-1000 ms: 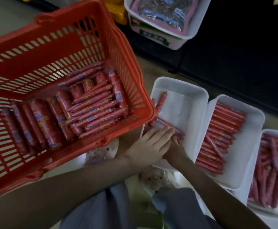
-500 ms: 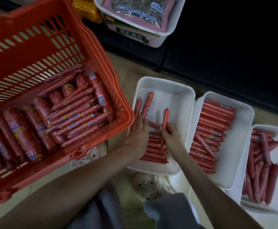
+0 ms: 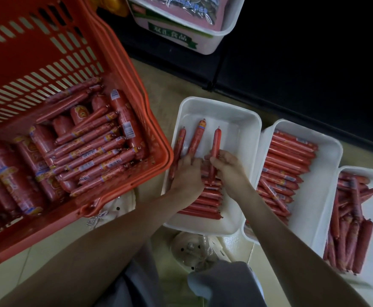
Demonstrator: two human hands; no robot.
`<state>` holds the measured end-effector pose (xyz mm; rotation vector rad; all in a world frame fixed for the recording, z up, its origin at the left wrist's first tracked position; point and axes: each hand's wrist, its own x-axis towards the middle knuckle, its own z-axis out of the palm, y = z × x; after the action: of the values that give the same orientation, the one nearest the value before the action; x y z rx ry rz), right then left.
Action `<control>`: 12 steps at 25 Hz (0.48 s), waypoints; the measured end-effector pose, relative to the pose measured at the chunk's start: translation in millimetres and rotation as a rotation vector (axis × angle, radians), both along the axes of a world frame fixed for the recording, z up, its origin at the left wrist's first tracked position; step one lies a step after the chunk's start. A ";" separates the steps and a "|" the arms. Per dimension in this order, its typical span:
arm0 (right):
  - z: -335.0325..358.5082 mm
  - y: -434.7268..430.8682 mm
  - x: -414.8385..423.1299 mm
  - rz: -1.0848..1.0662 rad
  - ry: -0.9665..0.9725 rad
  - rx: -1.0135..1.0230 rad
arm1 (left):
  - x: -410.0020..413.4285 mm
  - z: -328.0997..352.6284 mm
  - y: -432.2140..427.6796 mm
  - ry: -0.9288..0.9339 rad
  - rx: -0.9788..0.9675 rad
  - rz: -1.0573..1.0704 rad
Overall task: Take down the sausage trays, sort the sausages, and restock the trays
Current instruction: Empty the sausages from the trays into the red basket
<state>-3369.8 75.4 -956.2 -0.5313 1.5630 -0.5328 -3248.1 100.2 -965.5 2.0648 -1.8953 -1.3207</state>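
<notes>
Your L hand (image 3: 187, 173) lies palm down, back to the camera, fingers fairly straight & pointing away from you, tips resting on a sausage (image 3: 197, 136). Your R hand (image 3: 229, 171) sits just beside it, fingertips nearly meeting, w/ thumb & fingers curled, pinching a second sausage (image 3: 215, 142) at its lower part. Both forearms are bare. L comes in from the lower left, R from the lower right, and they converge toward the wrists. Neither wrist is bent much.
</notes>
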 end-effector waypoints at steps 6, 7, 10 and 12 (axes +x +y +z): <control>10.7 17.6 -7.2 0.019 -0.466 -0.034 | -10.5 21.6 -14.5 0.361 0.169 0.460; 8.5 20.1 -8.8 0.063 -0.467 -0.035 | -9.1 18.0 -14.7 0.363 0.177 0.502; -13.3 19.8 -10.6 0.485 0.234 -0.156 | -0.9 8.7 -10.4 0.436 0.275 0.702; -22.7 20.2 -8.9 0.952 0.640 -0.131 | 4.4 5.6 -5.8 0.475 0.329 0.826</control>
<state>-3378.7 95.6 -978.9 -1.5402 1.6304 0.3068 -3243.8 94.4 -960.0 2.0228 -0.5518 -1.6930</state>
